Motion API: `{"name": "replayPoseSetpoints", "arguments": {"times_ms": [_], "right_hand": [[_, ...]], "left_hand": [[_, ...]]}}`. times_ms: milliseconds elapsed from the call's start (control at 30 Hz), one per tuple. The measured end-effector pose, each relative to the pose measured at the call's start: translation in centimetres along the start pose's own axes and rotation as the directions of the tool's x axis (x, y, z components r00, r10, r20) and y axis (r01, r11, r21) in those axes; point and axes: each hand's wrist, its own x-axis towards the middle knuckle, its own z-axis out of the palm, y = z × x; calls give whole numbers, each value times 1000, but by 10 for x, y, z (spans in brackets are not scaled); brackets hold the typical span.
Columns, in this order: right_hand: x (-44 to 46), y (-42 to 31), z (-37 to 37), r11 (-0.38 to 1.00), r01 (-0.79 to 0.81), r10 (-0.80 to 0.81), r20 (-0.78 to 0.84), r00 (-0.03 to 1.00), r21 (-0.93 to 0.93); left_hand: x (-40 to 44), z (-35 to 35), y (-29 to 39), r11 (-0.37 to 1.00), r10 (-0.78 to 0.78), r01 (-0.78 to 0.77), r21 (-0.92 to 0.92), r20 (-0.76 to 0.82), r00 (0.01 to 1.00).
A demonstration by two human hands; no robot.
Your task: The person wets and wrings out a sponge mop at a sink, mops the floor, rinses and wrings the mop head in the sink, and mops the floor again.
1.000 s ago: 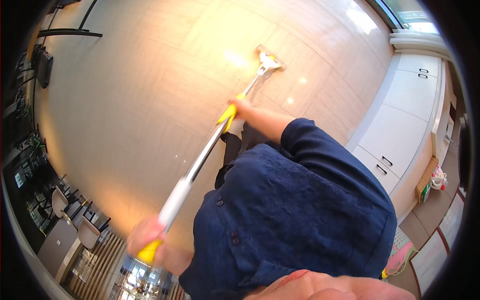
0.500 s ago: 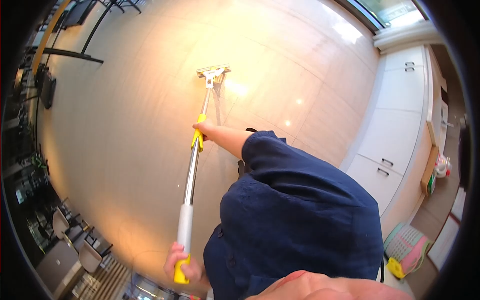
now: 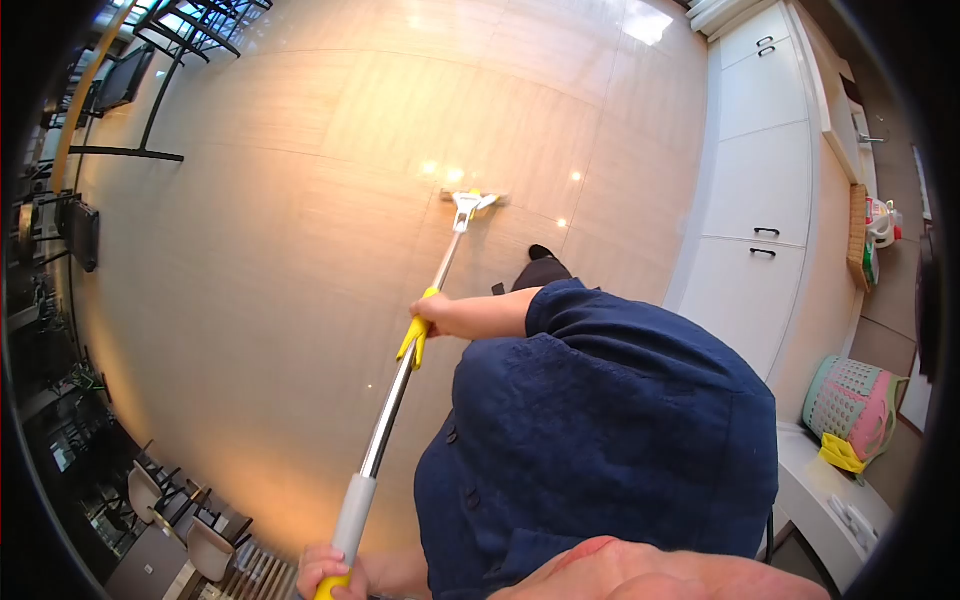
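Note:
A mop with a metal pole (image 3: 388, 425) slants across the view, its wide, narrow head (image 3: 475, 197) on the pale floor. Partway along the pole, my right hand (image 3: 430, 312) is closed around the yellow grip (image 3: 414, 345). At the near end, my left hand (image 3: 325, 570) wraps the yellow end piece just below the pale grey sleeve (image 3: 354, 515). Its lower fingers are cut by the frame's bottom edge. The mop head lies ahead of my dark shoe (image 3: 541, 252).
White cabinets (image 3: 755, 185) line the right side. On their counter sit a wicker tray (image 3: 858, 235) with bottles and a green-and-pink basket (image 3: 850, 400) with a yellow item. At upper left stands a black-legged table (image 3: 130, 153); chairs (image 3: 208, 548) are at lower left.
The mop head has come closer to my feet, and both hands have shifted with the pole. My shoe now shows more. The view has turned slightly, with the cabinets higher.

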Motion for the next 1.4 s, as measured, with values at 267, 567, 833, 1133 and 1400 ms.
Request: {"name": "replayPoseSetpoints", "arguments": {"times_ms": [267,567,833,1133,1400], "right_hand": [[94,-159,-164,839,543,-444,-532,721,37],[38,-154,-275,959,99,-84,-66,994,267],[-37,-56,-203,947,-72,86,-31,996,313],[36,-177,-353,784,405,-290,-300,909,470],[63,-61,-306,905,209,-155,-169,973,370]], "left_hand": [[21,211,-91,954,-10,39,-297,98,995],[28,258,-15,1000,-21,24,-1,457,889],[46,150,51,964,232,-124,-235,518,823],[10,348,-44,949,-90,190,-253,363,928],[-43,226,-25,982,-45,130,-137,498,866]]}}
